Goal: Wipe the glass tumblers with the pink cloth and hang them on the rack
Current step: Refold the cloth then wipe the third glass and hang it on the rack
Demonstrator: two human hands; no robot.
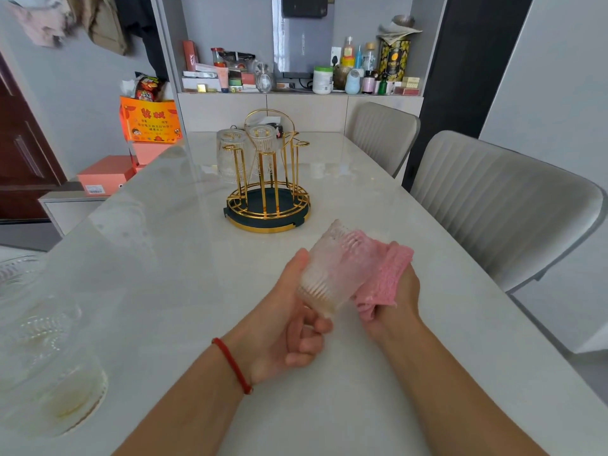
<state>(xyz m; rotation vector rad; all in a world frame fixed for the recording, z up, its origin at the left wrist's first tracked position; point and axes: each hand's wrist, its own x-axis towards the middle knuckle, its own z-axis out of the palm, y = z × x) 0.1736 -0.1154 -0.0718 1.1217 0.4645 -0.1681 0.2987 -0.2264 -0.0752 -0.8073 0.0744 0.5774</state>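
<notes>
My left hand grips a ribbed glass tumbler by its base, tilted with the mouth pointing away to the right. The pink cloth is pushed into the tumbler's mouth and wraps my right hand, which holds it. A gold wire rack on a dark round base stands further back on the table, with two tumblers hung upside down on its left pegs. The pegs on the right side are bare.
More glass tumblers stand blurred at the table's near left edge. Two grey chairs line the right side of the marble table. Pink boxes sit beyond the table's left edge, and a cluttered shelf is at the back.
</notes>
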